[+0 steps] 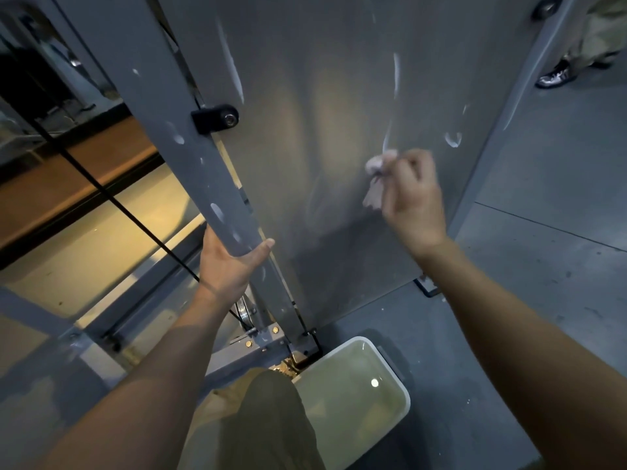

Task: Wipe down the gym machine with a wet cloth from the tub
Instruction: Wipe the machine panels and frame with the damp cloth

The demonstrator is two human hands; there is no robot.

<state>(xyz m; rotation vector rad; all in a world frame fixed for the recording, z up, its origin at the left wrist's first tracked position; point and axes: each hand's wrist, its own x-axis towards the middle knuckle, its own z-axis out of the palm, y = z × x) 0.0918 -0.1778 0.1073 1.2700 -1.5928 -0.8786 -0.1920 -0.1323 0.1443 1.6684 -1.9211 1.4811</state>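
The gym machine's wide grey panel [305, 130] fills the middle of the view, streaked with white smears. My right hand [414, 198] holds a small pale cloth [375, 179] bunched in its fingers and presses it against the panel's right side. My left hand [230, 262] grips the grey upright post [203, 157] of the frame, thumb wrapped round its front. A white tub [390, 374] of cloudy water stands on the floor below the panel, by my knee.
A black cable [112, 201] runs diagonally left of the post. A black bracket with a bolt [217, 117] joins post and panel. Another person's shoes [556, 76] stand on the grey floor at top right. A mirror lies to the left.
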